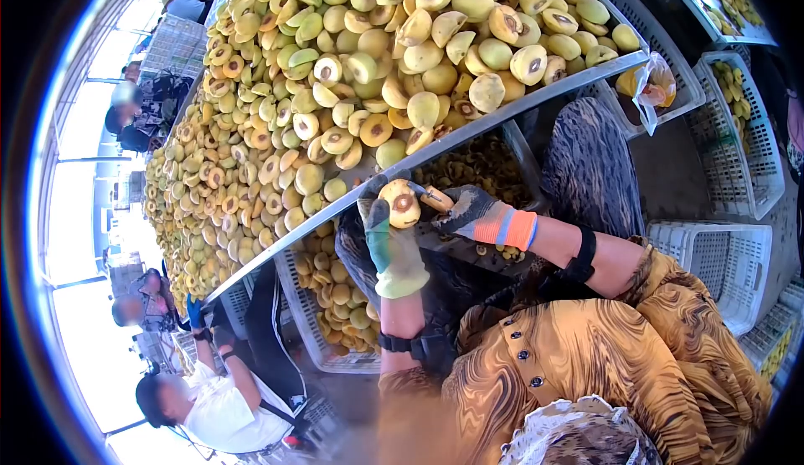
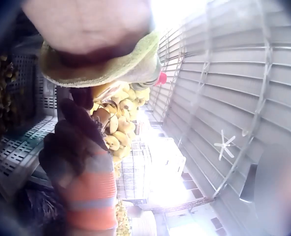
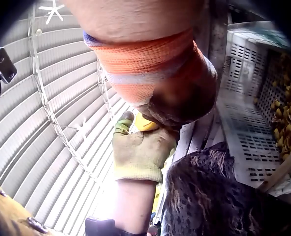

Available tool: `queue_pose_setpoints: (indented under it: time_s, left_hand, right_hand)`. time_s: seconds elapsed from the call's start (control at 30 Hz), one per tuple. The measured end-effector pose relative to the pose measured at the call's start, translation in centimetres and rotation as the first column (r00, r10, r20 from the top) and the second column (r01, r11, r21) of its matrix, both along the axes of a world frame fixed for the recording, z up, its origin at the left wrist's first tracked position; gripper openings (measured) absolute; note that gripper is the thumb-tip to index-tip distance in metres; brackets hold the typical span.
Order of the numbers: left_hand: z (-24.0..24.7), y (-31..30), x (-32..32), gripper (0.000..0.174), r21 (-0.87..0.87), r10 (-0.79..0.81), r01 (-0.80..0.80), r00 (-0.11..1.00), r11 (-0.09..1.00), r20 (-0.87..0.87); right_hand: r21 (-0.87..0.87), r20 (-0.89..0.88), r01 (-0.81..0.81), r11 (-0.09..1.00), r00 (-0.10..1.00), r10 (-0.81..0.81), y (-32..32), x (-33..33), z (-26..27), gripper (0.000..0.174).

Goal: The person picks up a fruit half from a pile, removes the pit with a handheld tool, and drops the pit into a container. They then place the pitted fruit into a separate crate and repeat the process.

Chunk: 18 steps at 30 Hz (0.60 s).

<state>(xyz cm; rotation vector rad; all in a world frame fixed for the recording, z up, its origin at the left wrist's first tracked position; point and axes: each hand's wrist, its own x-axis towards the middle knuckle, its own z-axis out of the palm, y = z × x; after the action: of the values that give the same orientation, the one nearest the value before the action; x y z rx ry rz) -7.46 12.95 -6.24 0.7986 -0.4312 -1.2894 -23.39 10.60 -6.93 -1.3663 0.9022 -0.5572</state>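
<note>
Under a ribbed shed roof, a metal-edged bench carries a heap of halved yellow stone fruit, its raised rim apparently keeping them from rolling off. Just beyond that rim, the gloved left hand has its fingers curled round one fruit half, cut face outward, probably so the brown hollow stays exposed. The gloved right hand grips a wooden-handled tool, its tip at the fruit's edge. A crate sits below, presumably for easy dropping.

White ceiling fan, ribbed roof
</note>
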Motion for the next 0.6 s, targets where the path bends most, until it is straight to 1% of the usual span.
queue_pose_setpoints:
  time_s: [0.03, 0.07, 0.1, 0.13, 0.17, 0.27, 0.3, 0.37, 0.4, 0.47, 0.53, 0.57, 0.6]
  left_hand:
    - [1.2, 0.0, -1.0, 0.030, 0.068, 0.099, -0.101, 0.994, 0.992, 0.039]
    - [0.4, -0.2, -0.6, 0.033, 0.079, 0.090, -0.090, 0.996, 0.993, 0.013]
    - [-1.0, -0.4, 0.2, 0.038, 0.091, 0.081, -0.079, 0.997, 0.993, -0.012]
    - [-1.0, -0.6, 0.3, 0.045, 0.102, 0.072, -0.068, 0.997, 0.992, -0.038]
    - [-0.9, -0.3, -0.1, 0.040, 0.106, 0.110, -0.110, 0.994, 0.988, 0.008]
    - [-0.9, -0.4, -1.2, 0.034, 0.064, 0.176, -0.179, 0.983, 0.982, 0.043]
    - [-1.0, -0.5, -1.4, 0.029, 0.044, 0.195, -0.197, 0.979, 0.979, 0.053]
    - [-1.8, -0.6, -1.6, 0.026, -0.008, 0.242, -0.242, 0.965, 0.970, 0.099]
    - [-1.7, -0.6, -1.8, 0.025, -0.034, 0.265, -0.263, 0.956, 0.964, 0.122]
    - [-1.3, -0.3, -2.5, 0.019, -0.039, 0.266, -0.263, 0.944, 0.964, 0.195]
    - [-1.3, -0.1, -2.7, 0.017, -0.018, 0.282, -0.288, 0.921, 0.957, 0.270]
    - [-1.2, 0.0, -2.9, 0.020, -0.013, 0.319, -0.338, 0.874, 0.941, 0.366]
    - [-1.0, 0.0, -3.1, 0.021, -0.098, 0.342, -0.339, 0.805, 0.936, 0.484]
  right_hand:
    - [0.001, -0.001, -0.014, 1.000, 1.000, 0.014, 0.0, -0.1, 0.3, 0.039]
    - [0.004, -0.001, -0.027, 1.000, 1.000, 0.027, 0.1, -0.1, 0.4, 0.040]
    - [-0.049, -0.016, -0.031, 0.998, 0.999, 0.030, 0.1, 0.2, -0.5, 0.040]
    - [-0.103, -0.032, -0.036, 0.994, 0.999, 0.032, 0.1, 0.7, -1.9, 0.041]
    - [-0.156, -0.048, -0.040, 0.987, 0.998, 0.033, 0.1, 1.1, -3.3, 0.042]
    - [-0.224, -0.051, -0.054, 0.973, 0.998, 0.044, 0.2, 1.3, -3.6, 0.040]
    - [-0.212, -0.088, -0.075, 0.974, 0.994, 0.057, 0.2, 1.4, -3.4, 0.039]
    - [-0.189, -0.164, -0.117, 0.975, 0.983, 0.087, 0.2, 1.3, -2.9, 0.037]
    - [-0.201, -0.167, -0.122, 0.972, 0.982, 0.088, 0.2, 1.4, -3.0, 0.036]
    - [-0.226, -0.172, -0.128, 0.966, 0.981, 0.089, 0.2, 1.6, -3.3, 0.035]
    - [-0.178, -0.141, -0.141, 0.974, 0.983, 0.116, 0.6, 1.7, -3.8, 0.034]
    - [-0.154, -0.124, -0.148, 0.977, 0.984, 0.129, 0.7, 1.7, -4.1, 0.034]
    - [-0.140, -0.079, -0.138, 0.981, 0.989, 0.128, 0.6, 1.4, -3.7, 0.034]
